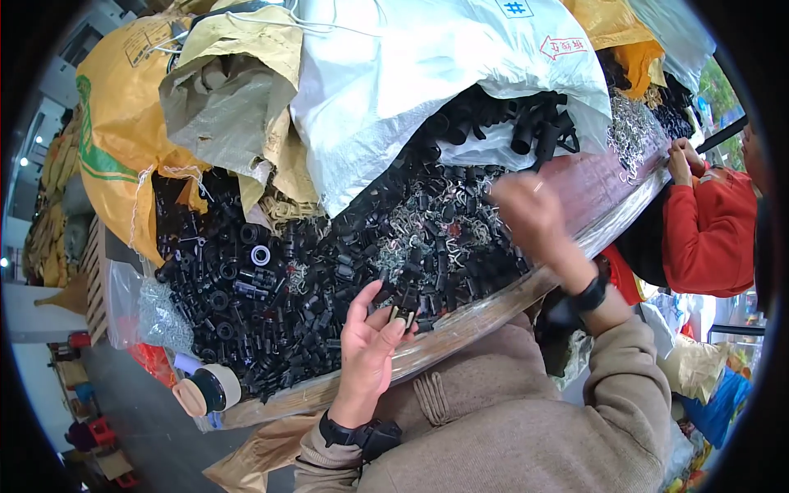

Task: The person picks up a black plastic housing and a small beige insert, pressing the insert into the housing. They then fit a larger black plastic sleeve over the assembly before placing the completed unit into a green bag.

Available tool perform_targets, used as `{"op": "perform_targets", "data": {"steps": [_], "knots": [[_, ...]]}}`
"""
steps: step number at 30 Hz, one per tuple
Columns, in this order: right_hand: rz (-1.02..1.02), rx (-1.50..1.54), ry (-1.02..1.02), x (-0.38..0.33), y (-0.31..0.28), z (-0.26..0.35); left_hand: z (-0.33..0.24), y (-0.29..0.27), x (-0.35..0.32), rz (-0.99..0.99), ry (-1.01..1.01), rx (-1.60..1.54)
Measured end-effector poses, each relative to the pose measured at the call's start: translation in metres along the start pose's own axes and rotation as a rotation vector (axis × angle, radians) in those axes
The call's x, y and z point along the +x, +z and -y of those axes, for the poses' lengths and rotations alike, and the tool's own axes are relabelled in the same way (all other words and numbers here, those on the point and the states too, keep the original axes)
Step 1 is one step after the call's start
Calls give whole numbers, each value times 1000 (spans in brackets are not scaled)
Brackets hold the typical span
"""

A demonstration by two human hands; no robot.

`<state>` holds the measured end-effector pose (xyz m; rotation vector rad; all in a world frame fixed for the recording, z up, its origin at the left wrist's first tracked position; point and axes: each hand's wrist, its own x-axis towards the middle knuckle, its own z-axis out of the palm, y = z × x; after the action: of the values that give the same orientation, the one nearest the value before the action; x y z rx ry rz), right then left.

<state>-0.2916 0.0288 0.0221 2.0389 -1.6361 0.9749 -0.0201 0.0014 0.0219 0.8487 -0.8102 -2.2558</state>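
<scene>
My left hand point(369, 345) is raised over the near edge of the table, its thumb and fingers pinching a small black plastic part point(403, 312) with a pale, shiny end. Further right, my right hand point(530, 215) hangs above the parts, smeared by motion, so its fingers and anything in them cannot be made out. Beneath both hands spreads a heap of small black plastic parts point(329, 308). Silvery metal hooks or clips point(394, 246) lie mixed among them. A white ring point(260, 255) stands out on the left of the heap.
A white woven sack point(386, 90) spills larger black parts point(534, 127) at the back. Yellow sacks point(123, 107) stand left. A wrapped table edge point(460, 324) runs before me, with a jar point(209, 389) at its left end. Right, a person in a red sleeve point(711, 238) works near metal hooks point(633, 135).
</scene>
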Motion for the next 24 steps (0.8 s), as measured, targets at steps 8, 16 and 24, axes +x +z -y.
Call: {"op": "perform_targets", "data": {"steps": [8, 16, 24], "knots": [[692, -542, 302, 10, -21, -98, 2, 1, 4, -17, 14, -112], [431, 77, 3, 15, -18, -30, -5, 7, -8, -6, 29, -68], [491, 380, -173, 23, -11, 72, -9, 12, -7, 74, -34, 28]]}}
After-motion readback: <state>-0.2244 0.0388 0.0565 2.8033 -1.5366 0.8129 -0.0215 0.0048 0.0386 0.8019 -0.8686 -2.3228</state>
